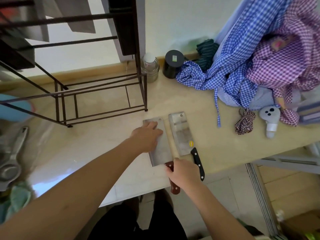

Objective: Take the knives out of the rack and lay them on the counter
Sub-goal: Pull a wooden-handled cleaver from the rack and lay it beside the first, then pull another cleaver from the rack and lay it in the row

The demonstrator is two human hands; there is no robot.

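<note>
Seen from above, two cleavers lie side by side on a beige counter, just right of a dark wire rack. The left hand rests flat, fingers spread, on the blade of the brown-handled cleaver. The right hand is curled around its handle, which overhangs the counter edge. The black-handled cleaver lies untouched just beside it. A blurred shape at the rack's top may be another blade.
</note>
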